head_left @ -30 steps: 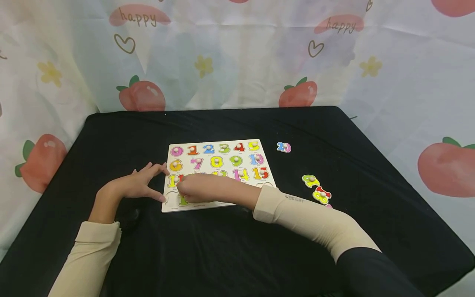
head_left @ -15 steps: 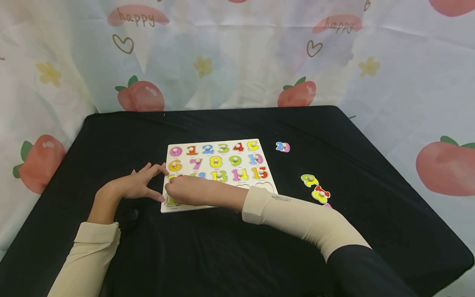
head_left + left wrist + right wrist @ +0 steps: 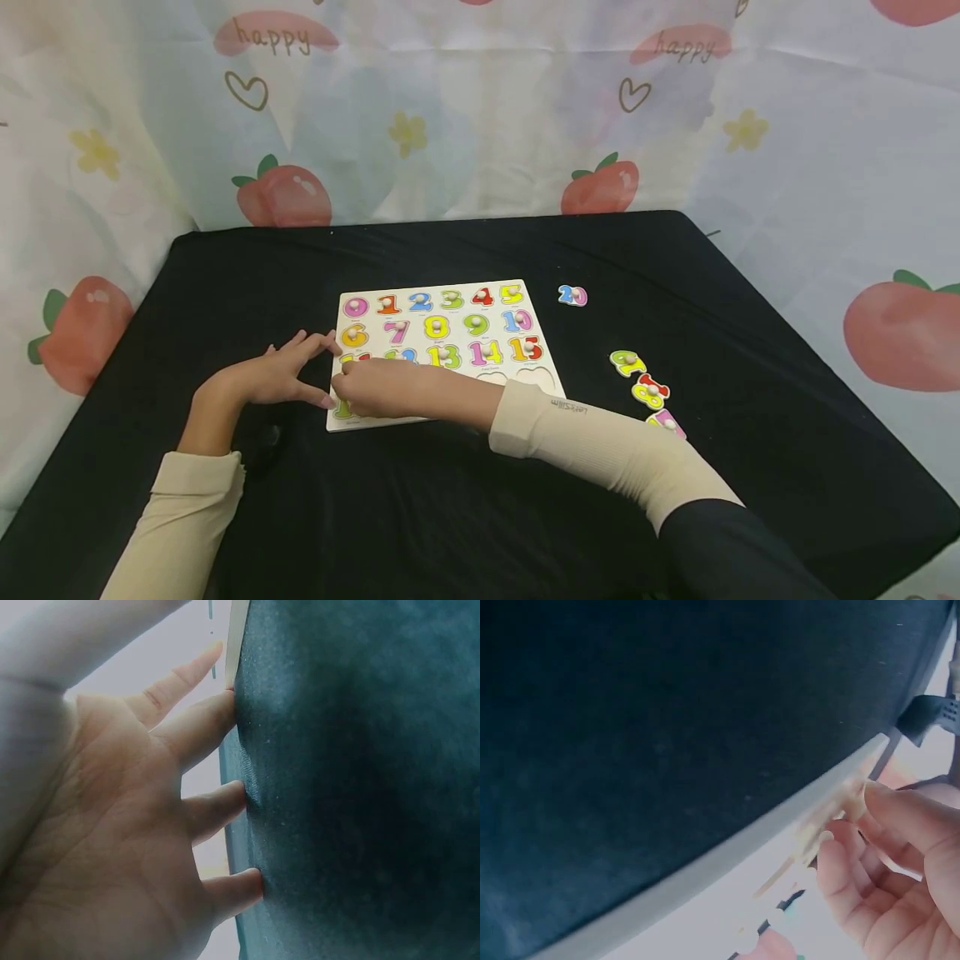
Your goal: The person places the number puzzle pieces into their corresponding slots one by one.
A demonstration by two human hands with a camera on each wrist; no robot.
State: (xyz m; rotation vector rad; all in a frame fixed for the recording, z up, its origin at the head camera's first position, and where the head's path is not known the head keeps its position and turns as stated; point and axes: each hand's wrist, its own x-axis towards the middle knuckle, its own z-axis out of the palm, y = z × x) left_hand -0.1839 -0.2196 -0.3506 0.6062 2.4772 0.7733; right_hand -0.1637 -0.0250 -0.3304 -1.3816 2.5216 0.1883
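Observation:
In the head view a white wooden number puzzle board [image 3: 375,423] lies on the black cloth, with colourful knobbed number pieces in its upper rows. My right hand [image 3: 397,387] reaches across its lower left and pinches a knobbed number piece [image 3: 342,409]. A green 1 shows on that piece; my hand hides the rest. In the right wrist view the thumb and fingertips of the right hand [image 3: 900,877] meet at the knob, close over the board. My left hand [image 3: 273,375] spreads its fingers at the board's left edge, thumb and index finger touching it. The left wrist view shows the left palm [image 3: 127,817].
Right of the board lie loose pieces: a blue and pink 20 [image 3: 572,296], a green and yellow piece [image 3: 627,363], a red and yellow one [image 3: 650,391] and a pink one [image 3: 667,422] beside the sleeve. Bare recesses [image 3: 535,379] show at the board's lower right. A printed curtain [image 3: 480,125] stands behind.
My right hand has slid left along the board's bottom row with the number piece, then stayed nearly in place at the lower left corner. My left hand has not moved.

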